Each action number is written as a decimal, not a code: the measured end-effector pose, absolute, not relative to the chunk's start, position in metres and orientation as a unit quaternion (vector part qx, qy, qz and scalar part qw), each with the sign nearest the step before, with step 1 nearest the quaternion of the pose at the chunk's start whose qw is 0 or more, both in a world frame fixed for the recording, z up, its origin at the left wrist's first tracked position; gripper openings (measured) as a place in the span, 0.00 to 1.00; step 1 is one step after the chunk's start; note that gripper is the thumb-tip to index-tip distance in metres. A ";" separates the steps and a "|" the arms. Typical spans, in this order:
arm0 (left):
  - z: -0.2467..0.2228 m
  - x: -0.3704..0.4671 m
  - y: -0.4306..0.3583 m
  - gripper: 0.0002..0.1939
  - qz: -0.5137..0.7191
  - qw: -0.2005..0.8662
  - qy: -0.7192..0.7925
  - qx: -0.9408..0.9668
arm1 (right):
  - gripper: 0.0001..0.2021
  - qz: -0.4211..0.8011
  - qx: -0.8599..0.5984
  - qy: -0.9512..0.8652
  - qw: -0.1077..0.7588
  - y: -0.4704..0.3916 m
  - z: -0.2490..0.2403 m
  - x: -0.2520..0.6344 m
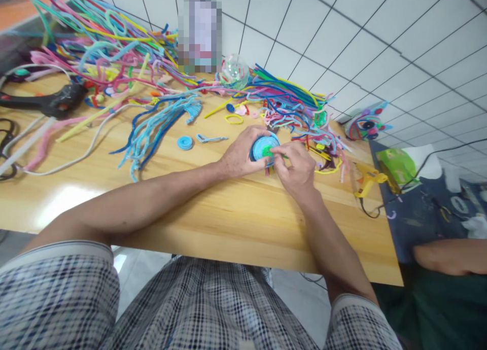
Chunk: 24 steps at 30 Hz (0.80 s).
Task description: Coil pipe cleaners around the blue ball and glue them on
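My left hand [243, 153] is wrapped round a blue coiled pipe-cleaner disc [262, 146], holding it just above the wooden table. At the disc's middle sits a green pipe-cleaner piece [267, 151]. The closed fingers of my right hand [297, 167] pinch at that green piece. Left of my hands a small blue coil [184, 143] lies on the wood, beside a short twisted blue pipe cleaner [211, 138]. Further left is a bundle of light and dark blue pipe cleaners [152, 127], with a ribbed blue fan-shaped piece [193, 109] at its upper end.
Heaped pipe cleaners [110, 40] cover the back left, near a black glue gun [49, 100] and its cord. More pipe cleaners [289, 89] lie behind my hands. A yellow glue gun [369, 181] rests at the right edge. Another person's arm [449, 256] shows at far right.
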<state>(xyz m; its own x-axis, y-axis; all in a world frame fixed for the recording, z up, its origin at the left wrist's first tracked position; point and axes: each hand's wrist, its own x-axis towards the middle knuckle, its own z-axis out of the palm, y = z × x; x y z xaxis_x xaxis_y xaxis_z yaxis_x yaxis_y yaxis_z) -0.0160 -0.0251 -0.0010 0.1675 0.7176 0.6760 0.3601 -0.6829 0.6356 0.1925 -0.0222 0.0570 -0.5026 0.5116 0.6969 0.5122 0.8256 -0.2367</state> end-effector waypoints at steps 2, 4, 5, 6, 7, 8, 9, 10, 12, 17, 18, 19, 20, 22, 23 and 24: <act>0.000 -0.015 -0.026 0.29 0.540 0.166 0.360 0.742 | 0.10 0.003 -0.293 -0.866 0.405 -0.023 0.057 0.192; 0.001 -0.014 -0.027 0.28 0.543 0.166 0.362 0.739 | 0.09 0.011 -0.301 -0.865 0.400 -0.023 0.057 0.192; 0.002 -0.014 -0.028 0.27 0.542 0.167 0.366 0.738 | 0.09 0.016 -0.306 -0.865 0.397 -0.024 0.057 0.192; 0.002 -0.014 -0.028 0.26 0.540 0.168 0.370 0.737 | 0.09 0.020 -0.309 -0.866 0.393 -0.024 0.058 0.192; 0.002 -0.014 -0.028 0.25 0.537 0.169 0.372 0.738 | 0.08 0.023 -0.310 -0.866 0.391 -0.024 0.058 0.192; 0.002 -0.014 -0.028 0.25 0.535 0.169 0.372 0.739 | 0.08 0.025 -0.310 -0.867 0.390 -0.024 0.059 0.192; 0.001 -0.015 -0.027 0.25 0.534 0.169 0.370 0.741 | 0.07 0.026 -0.309 -0.867 0.390 -0.024 0.060 0.192; 0.001 -0.015 -0.027 0.25 0.534 0.169 0.365 0.744 | 0.07 0.026 -0.308 -0.867 0.391 -0.024 0.060 0.192; 0.000 -0.017 -0.026 0.24 0.536 0.168 0.353 0.748 | 0.06 0.024 -0.304 -0.866 0.396 -0.025 0.061 0.192; -0.001 -0.019 -0.026 0.25 0.538 0.176 0.337 0.752 | 0.05 0.011 -0.301 -0.865 0.401 -0.025 0.061 0.192; 0.000 -0.020 -0.027 0.26 0.537 0.181 0.337 0.752 | 0.05 0.007 -0.302 -0.865 0.401 -0.025 0.061 0.192; 0.001 -0.019 -0.027 0.27 0.537 0.186 0.337 0.751 | 0.05 0.004 -0.303 -0.865 0.399 -0.025 0.061 0.192; 0.001 -0.019 -0.027 0.27 0.538 0.190 0.337 0.749 | 0.05 0.002 -0.303 -0.866 0.398 -0.025 0.061 0.192; 0.002 -0.018 -0.027 0.28 0.541 0.195 0.336 0.746 | 0.04 -0.004 -0.302 -0.868 0.394 -0.025 0.060 0.193; 0.002 -0.018 -0.027 0.28 0.542 0.196 0.336 0.745 | 0.04 -0.008 -0.301 -0.869 0.392 -0.025 0.060 0.193; 0.003 -0.018 -0.027 0.28 0.542 0.196 0.336 0.745 | 0.04 -0.013 -0.299 -0.870 0.391 -0.024 0.060 0.193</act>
